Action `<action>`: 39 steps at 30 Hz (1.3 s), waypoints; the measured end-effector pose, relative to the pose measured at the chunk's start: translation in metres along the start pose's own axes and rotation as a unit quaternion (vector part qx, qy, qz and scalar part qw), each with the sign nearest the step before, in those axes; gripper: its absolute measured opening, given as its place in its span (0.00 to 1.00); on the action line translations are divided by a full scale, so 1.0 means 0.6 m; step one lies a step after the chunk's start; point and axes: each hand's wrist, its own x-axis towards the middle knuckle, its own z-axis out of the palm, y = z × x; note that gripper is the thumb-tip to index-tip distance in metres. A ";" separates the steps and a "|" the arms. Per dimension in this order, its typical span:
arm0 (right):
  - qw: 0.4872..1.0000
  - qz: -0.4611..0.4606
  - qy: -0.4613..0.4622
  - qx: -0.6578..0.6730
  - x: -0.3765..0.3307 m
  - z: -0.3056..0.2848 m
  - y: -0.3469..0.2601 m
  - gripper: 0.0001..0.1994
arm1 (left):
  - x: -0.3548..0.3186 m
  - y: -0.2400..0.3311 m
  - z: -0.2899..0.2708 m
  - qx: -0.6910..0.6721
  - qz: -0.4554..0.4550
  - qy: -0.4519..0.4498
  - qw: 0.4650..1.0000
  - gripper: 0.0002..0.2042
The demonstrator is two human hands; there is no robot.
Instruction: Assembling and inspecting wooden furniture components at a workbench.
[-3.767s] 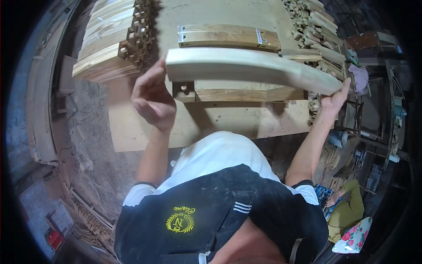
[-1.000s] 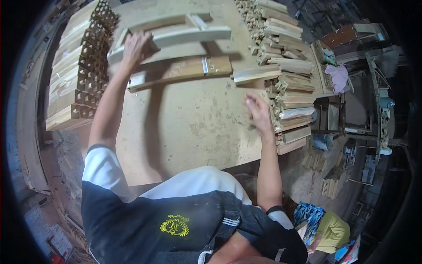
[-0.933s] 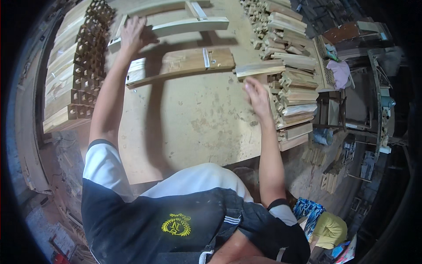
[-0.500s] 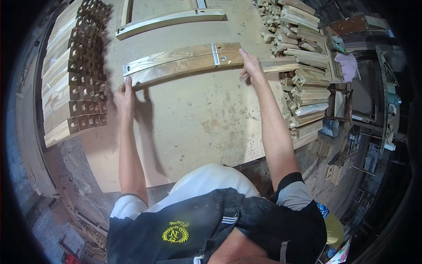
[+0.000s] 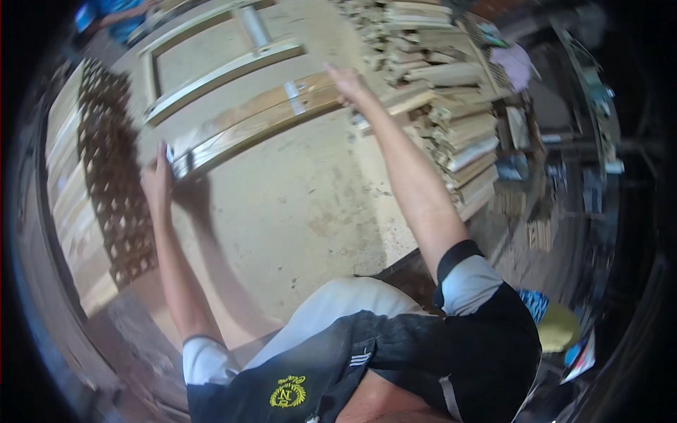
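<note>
Two long wooden boards [image 5: 257,115], laid edge to edge, slant across the worktable in front of me. A pale band crosses them near the right end, with small holes beyond it. My left hand [image 5: 158,176] is closed on their left end, thumb up along the edge. At the opposite end my right hand [image 5: 350,88] grips the boards, its thumb on top and fingers curled below. Just beyond them lies a wooden frame [image 5: 226,80] with a crosspiece. The image is slightly smeared by motion.
Stacked timber with tenoned ends [image 5: 70,187] lines the left side of the worktable [image 5: 296,211]. Another pile of wooden pieces [image 5: 455,134] stands on the right, one piece jutting inward near my right forearm. A person in blue [image 5: 123,25] is at the far left.
The view has swung, so the table appears slanted and a person shows at far left. The boards, still between both hands, now sit closer to the frame.
</note>
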 end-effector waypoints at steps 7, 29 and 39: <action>0.855 -0.178 0.371 0.315 -0.124 -0.072 0.137 0.11 | -0.093 0.190 0.040 0.034 0.388 -0.052 0.919 0.50; 0.712 0.024 -0.168 0.681 -0.475 -0.104 0.277 0.36 | -0.491 0.066 0.097 0.205 0.353 -0.121 0.905 0.52; 0.534 -0.060 -0.411 0.737 -0.504 -0.095 0.325 0.23 | -0.595 0.200 0.111 -0.174 0.319 -0.180 0.914 0.52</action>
